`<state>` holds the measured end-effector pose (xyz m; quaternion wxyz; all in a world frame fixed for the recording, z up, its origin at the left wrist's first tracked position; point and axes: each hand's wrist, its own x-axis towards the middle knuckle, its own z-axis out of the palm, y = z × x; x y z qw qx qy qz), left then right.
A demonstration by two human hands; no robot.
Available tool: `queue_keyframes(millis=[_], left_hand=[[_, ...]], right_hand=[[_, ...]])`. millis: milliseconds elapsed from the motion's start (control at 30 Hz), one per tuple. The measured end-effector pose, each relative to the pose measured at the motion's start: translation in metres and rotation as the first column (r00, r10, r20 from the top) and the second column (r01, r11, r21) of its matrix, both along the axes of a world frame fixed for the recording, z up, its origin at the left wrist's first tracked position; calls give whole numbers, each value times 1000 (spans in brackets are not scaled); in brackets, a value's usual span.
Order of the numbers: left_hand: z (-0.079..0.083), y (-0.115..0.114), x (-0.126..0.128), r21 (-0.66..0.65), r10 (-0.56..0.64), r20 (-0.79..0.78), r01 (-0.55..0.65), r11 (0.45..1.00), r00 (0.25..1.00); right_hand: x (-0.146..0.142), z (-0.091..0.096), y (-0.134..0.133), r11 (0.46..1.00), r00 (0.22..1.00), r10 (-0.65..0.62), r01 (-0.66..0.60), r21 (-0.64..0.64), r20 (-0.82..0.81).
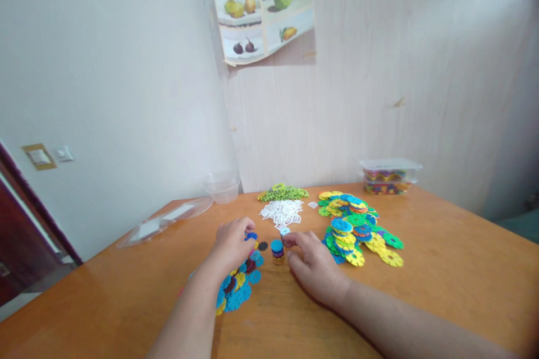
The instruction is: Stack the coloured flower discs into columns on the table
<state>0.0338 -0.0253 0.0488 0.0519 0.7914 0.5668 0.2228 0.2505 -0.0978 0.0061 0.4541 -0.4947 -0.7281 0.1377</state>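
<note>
My right hand (pixel 314 263) is closed in a pinch, a light blue notched plastic disc (pixel 285 231) at its fingertips. Just left of those fingers stands a short stack of discs (pixel 277 252), blue on top with purple and yellow below. My left hand (pixel 233 245) curls over the near side of a pile of small discs (pixel 240 291) in blue, yellow and dark brown, partly hidden by my forearm. A dark blue disc (pixel 251 235) shows at the left fingertips; whether they grip it is unclear. One black disc (pixel 263 246) lies between pile and stack.
White lattice pieces (pixel 282 212) and green pieces (pixel 284 194) lie toward the wall. Larger notched discs (pixel 353 227) are heaped on the right. A lidded clear box (pixel 389 176), an empty-looking clear tub (pixel 223 188) and flat plastic packaging (pixel 164 221) stand along the table's far side.
</note>
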Motion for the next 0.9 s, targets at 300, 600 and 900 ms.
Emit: queue_keyframes(millis=[300,600,900], left_hand=[[19,-30,34,-67,-198,275,224,972,941],[19,-35,36,-128,-244,270,286,950,931],[11,-24,21,-230,-119,228,172,958,966]], right_hand=[[0,-1,1,1000,1000,5,-5,3,-6],[0,-2,1,1000,1000,1,-1,11,-18],[0,0,-2,997,1000,8,-8,82,2]])
